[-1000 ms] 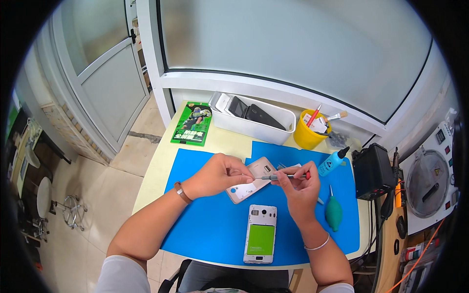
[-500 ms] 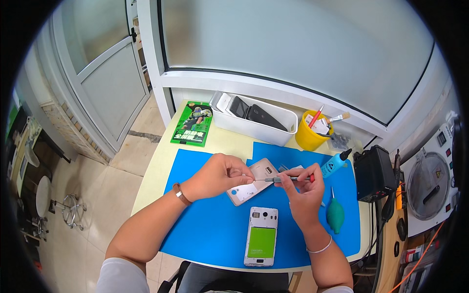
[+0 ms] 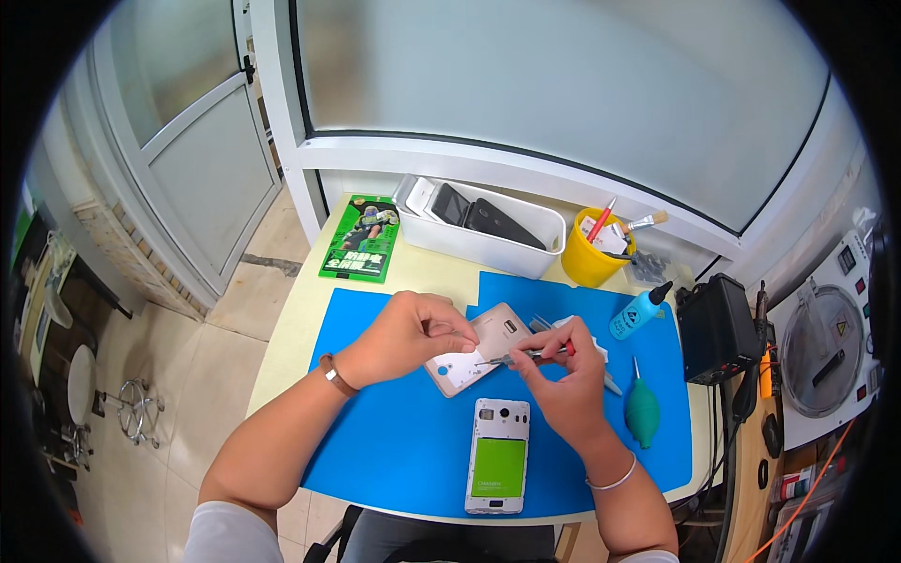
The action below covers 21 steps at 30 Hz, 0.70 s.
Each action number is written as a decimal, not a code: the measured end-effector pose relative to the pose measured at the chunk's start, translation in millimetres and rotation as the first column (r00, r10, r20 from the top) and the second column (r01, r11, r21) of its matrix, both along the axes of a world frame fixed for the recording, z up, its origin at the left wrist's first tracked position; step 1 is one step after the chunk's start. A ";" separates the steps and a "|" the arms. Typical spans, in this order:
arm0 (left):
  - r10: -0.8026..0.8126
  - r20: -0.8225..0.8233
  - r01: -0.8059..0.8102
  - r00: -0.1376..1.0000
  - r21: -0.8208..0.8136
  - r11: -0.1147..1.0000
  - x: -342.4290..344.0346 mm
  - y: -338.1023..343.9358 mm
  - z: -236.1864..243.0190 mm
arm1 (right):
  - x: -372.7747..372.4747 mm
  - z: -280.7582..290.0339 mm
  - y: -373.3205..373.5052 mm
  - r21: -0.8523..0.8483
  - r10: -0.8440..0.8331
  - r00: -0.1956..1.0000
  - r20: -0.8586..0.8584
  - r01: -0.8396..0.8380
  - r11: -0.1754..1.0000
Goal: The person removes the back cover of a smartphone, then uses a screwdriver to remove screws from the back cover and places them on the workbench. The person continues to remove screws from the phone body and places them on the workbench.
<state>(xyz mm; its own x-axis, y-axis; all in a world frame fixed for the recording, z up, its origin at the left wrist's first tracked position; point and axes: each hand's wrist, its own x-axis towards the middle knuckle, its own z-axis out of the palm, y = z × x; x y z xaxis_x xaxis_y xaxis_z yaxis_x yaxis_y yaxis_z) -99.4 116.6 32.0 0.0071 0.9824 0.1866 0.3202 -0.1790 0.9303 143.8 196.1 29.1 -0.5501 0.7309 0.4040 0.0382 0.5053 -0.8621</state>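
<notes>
My right hand [image 3: 574, 389] grips a slim precision screwdriver [image 3: 531, 356] with a red end, its tip pointing left and slightly down over the phone back cover. My left hand [image 3: 408, 336] is closed in a pinch just left of the tip; anything between its fingertips is too small to name. Under both hands lies the pinkish-gold phone back cover [image 3: 504, 331], inner side up, partly hidden by the left fingers. Nearer to me rests an opened white phone [image 3: 487, 427] with a green battery [image 3: 498, 466] in it. Both lie on a blue mat [image 3: 394, 450].
Behind the mat stand a white bin [image 3: 483, 242] of phones and a yellow cup [image 3: 589, 263] with a brush and pen. On the right are a light-blue bottle [image 3: 635, 317], green air blower [image 3: 642, 413] and black box-shaped device [image 3: 718, 328]. A green packet [image 3: 361, 239] lies back left.
The screwdriver tip has come away from my left fingertips and dropped lower, tilting down, as my right hand shifted. My left hand keeps its pinch. The view has shifted slightly.
</notes>
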 end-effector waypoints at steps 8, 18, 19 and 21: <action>-0.016 -0.025 0.015 1.000 -0.028 1.000 3.0 -1.8 3.9 | 0.5 3.9 -0.5 -0.056 0.006 1.000 -0.023 -0.007 0.998; -0.020 -0.029 0.019 0.999 -0.021 1.000 7.0 -3.0 3.5 | 4.5 5.7 8.7 -0.182 -0.038 0.949 -0.313 -0.020 0.983; -0.021 -0.022 0.020 1.000 -0.017 1.000 7.5 -3.2 3.5 | 4.5 5.7 7.9 -0.192 -0.037 0.947 -0.320 -0.026 0.981; -0.022 -0.033 0.021 0.999 -0.015 1.000 6.8 -3.1 3.7 | 4.1 5.7 6.1 -0.209 -0.036 0.942 -0.333 -0.037 0.977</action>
